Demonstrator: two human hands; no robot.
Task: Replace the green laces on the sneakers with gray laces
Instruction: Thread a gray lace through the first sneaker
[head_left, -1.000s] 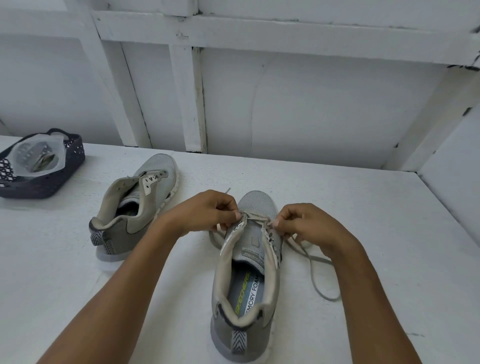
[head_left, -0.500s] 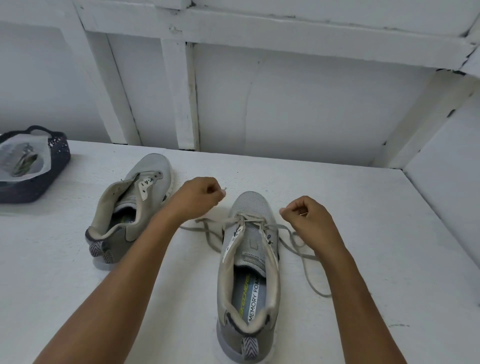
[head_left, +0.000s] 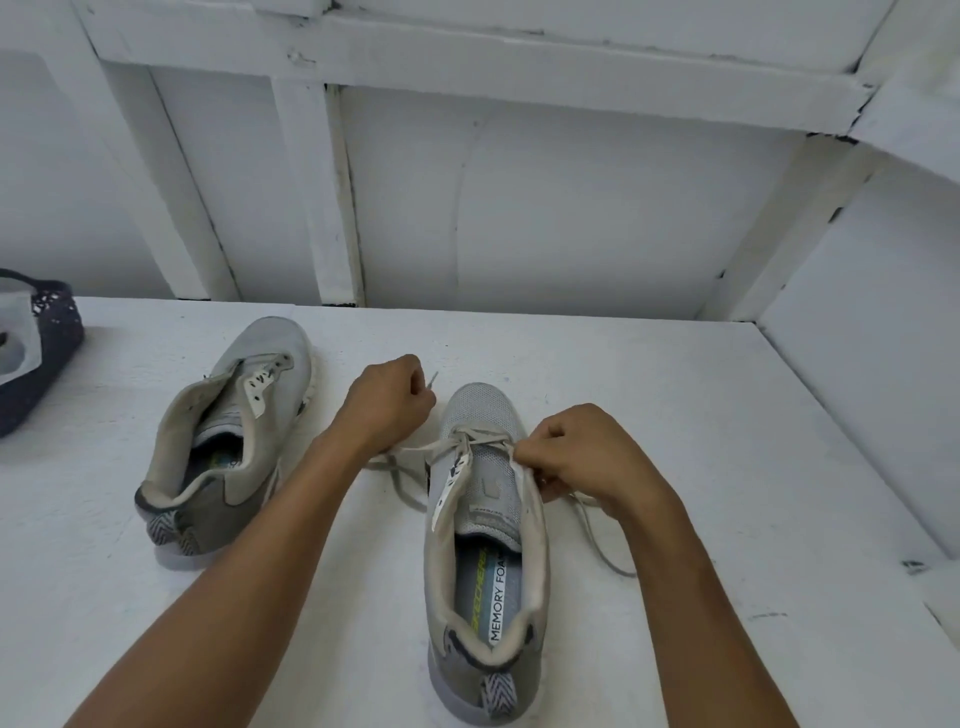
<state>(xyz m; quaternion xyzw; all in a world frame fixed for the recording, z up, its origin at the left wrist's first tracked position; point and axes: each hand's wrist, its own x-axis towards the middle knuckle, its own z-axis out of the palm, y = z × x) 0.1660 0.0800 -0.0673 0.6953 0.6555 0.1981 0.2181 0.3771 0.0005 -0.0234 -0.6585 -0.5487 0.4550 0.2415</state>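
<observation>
Both hands are curled tight on the gray lace (head_left: 475, 436): the left hand (head_left: 389, 402) holds one end out to the side of the near sneaker (head_left: 485, 519), its tip poking up past the knuckles, while the right hand (head_left: 587, 457) pinches the other end at the right eyelet row. Lacing looks barely begun, with only the toe-end crossings threaded. Next, I judge, each tip must go through the following eyelet and be drawn even. The second sneaker (head_left: 234, 436) sits unlaced to the left on the table (head_left: 701, 415).
</observation>
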